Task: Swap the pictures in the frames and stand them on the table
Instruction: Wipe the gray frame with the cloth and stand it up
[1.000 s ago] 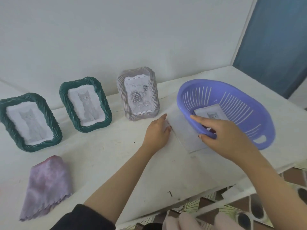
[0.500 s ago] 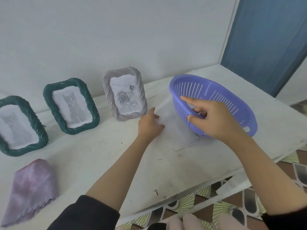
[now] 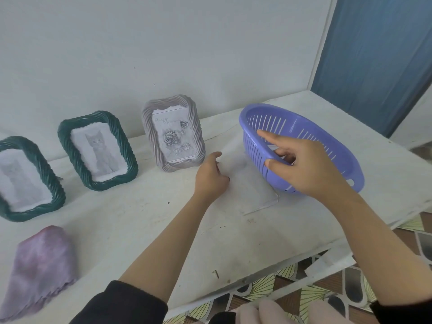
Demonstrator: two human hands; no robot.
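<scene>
The right hand [image 3: 311,169] has its grip clamped on the near rim of the purple basket [image 3: 280,125], tipped up off to the right of the grey frame [image 3: 195,127]. The left hand [image 3: 210,176] lies on a white sheet [image 3: 252,190] just right of that frame, grip loose, holding nothing. The frame (rose picture [image 3: 174,139] inside) stands upright, long axis vertical. It's just left of the left hand, so that one's nearer.

Three frames [image 3: 66,143] stand in a row, basket [image 3: 253,148] to their right, cloth [image 3: 42,265] in front.
</scene>
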